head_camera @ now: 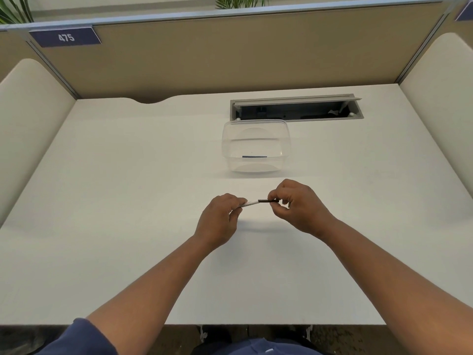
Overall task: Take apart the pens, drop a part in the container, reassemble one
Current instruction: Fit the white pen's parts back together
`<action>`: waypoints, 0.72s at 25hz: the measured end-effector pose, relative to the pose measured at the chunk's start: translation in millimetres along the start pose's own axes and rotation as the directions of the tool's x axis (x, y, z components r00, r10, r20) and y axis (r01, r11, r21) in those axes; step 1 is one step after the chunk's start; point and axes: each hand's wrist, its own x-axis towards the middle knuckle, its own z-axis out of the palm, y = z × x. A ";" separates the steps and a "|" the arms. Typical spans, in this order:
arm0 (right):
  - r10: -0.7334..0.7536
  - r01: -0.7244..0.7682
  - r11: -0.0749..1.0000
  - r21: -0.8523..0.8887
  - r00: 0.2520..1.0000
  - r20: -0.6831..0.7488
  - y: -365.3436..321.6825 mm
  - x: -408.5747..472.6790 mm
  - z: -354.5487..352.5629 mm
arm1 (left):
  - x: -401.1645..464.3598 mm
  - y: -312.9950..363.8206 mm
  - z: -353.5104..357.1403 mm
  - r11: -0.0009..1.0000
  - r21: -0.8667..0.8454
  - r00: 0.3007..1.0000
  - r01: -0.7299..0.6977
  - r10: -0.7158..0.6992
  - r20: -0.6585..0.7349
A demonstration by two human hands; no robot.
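Two hands hold one pen (252,202) above the counter (128,201): left hand (220,221) closed around its white barrel, right hand (297,206) pinching the dark cap (clear container (256,147) beyond).

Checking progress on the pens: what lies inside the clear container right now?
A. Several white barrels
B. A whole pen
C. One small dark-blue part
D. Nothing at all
C: a single short dark-blue part lies on the floor of the container, while both hands, left hand and right hand, hold the pen in front of it.
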 end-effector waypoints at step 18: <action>0.074 -0.071 0.991 0.116 0.997 -0.014 -6.9 -3.6 9.6 | -3.2 3.8 2.6 0.997 0.005 0.997 -0.075 0.075 -0.001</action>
